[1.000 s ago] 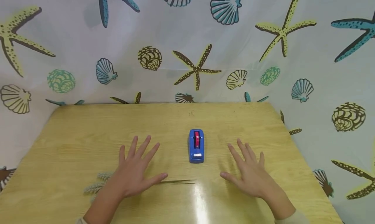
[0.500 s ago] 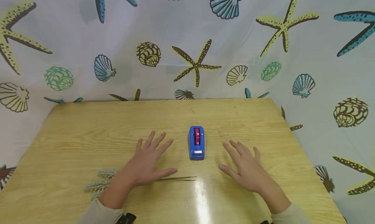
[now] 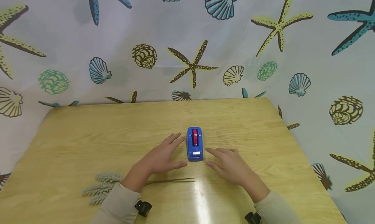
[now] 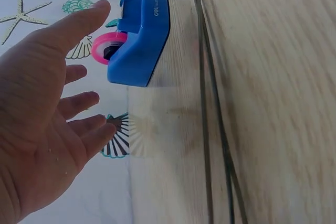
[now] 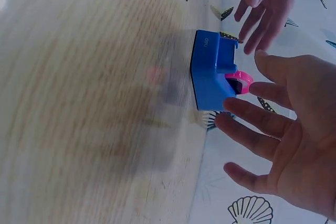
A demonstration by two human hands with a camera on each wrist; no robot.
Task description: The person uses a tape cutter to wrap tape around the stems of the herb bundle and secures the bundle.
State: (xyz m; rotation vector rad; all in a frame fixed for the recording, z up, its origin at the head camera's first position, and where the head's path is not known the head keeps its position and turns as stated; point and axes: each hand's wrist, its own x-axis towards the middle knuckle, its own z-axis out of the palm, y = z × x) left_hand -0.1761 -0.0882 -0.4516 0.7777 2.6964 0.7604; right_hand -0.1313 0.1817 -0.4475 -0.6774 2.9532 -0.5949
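A blue tape dispenser (image 3: 194,154) with a pink-red tape roll (image 3: 195,137) stands on the table between both hands. The left hand (image 3: 162,157) hovers just to its left, fingers spread and relaxed. To its right, and a little nearer the front, is the right hand (image 3: 229,165), its fingers loosely extended. Neither hand holds anything. In the left wrist view the dispenser (image 4: 144,40) lies beyond the left thumb; in the right wrist view the dispenser (image 5: 212,72) shows past the right fingertips. Whether any fingertip touches it, I cannot tell.
Dried grey-green ear-like sprigs (image 3: 101,187) lie at the left front of the wooden table (image 3: 88,133). Their thin stems (image 3: 175,180) run rightward beneath the left hand and in front of the dispenser. Behind the table hangs a shell-and-starfish cloth (image 3: 158,25).
Both hands have come inward toward the tape dispenser, the left moving right and the right moving left. More of the sleeves and the wrist cameras now shows. The dispenser stays on the table.
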